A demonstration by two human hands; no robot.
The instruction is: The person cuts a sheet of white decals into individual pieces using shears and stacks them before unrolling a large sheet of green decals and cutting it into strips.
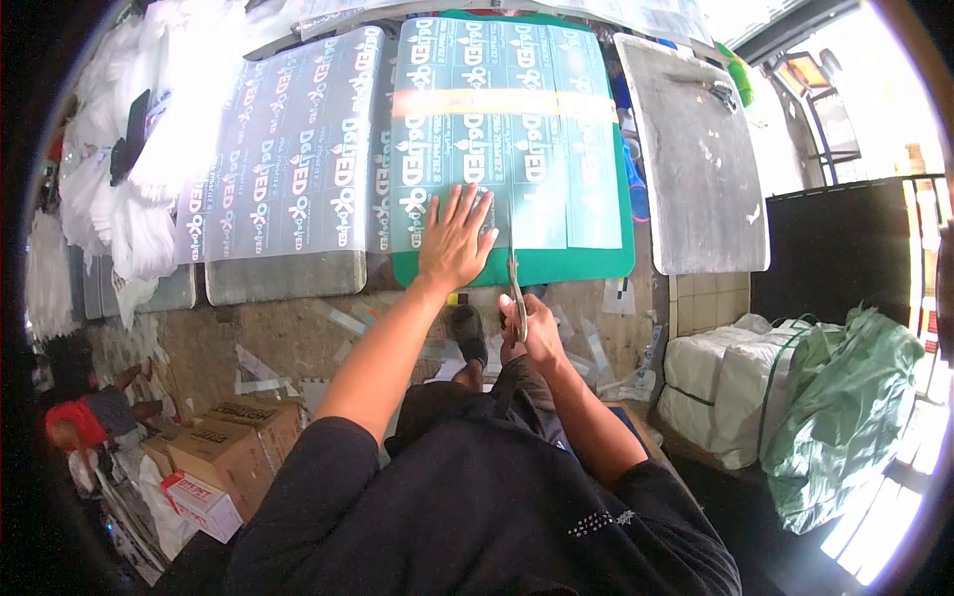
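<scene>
My left hand (457,238) lies flat with its fingers spread on a printed plastic sheet (427,149), near the sheet's front edge. The sheet rests on a green board (586,265) and carries rows of white lettering. My right hand (535,330) is closed round the handles of a pair of scissors (515,288). Their blades point away from me at the sheet's front edge, in line with a long slit that runs up the sheet. A strip of yellowish tape (497,102) crosses the sheet farther back.
More printed sheet (288,149) spreads to the left. A grey board (696,169) with another tool (723,93) lies at right. White bales (720,387) and green wrapping (845,407) stand lower right; cardboard boxes (229,442) and a person in red (79,422) are lower left. Scraps litter the floor.
</scene>
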